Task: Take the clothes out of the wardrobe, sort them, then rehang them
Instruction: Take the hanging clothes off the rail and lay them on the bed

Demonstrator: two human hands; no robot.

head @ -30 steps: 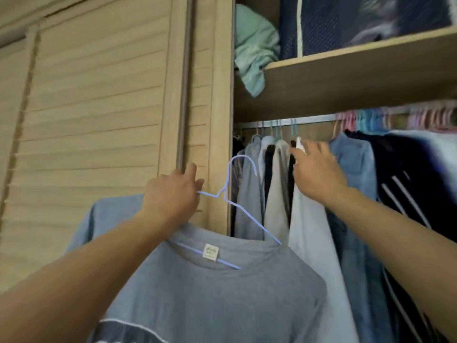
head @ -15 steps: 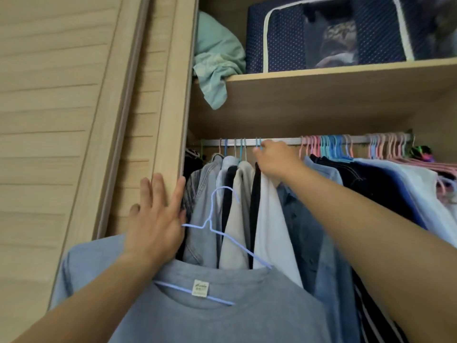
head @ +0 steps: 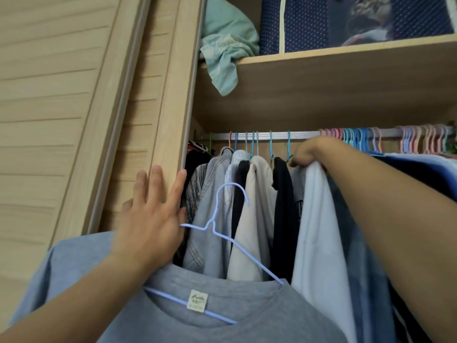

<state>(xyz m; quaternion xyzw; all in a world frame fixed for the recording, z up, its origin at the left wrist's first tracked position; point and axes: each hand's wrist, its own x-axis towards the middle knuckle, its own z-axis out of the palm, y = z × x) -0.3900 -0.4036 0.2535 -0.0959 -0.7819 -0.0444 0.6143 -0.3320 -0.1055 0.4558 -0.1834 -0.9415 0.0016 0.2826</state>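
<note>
A grey T-shirt (head: 222, 318) hangs on a light-blue wire hanger (head: 230, 211) in front of the open wardrobe. My left hand (head: 150, 219) holds the hanger's left end at the thumb, its fingers straight against the door edge. My right hand (head: 306, 154) reaches up under the rail (head: 304, 134) and grips the top of a white garment (head: 319, 231). Between the hands hang a beige shirt (head: 252, 219), a black top (head: 282, 206) and a denim shirt (head: 210, 219). More dark clothes hang at the right, behind my arm.
A louvred sliding door (head: 74, 120) stands to the left. A shelf (head: 346, 55) above the rail carries a crumpled mint cloth (head: 227, 45) and a navy dotted storage bag (head: 296, 23). Several bare pink and blue hangers (head: 358, 139) crowd the rail's right side.
My left hand went from gripping the hanger to spreading its fingers along the door edge. My right hand rose to the rail and now grips the white garment's top.
</note>
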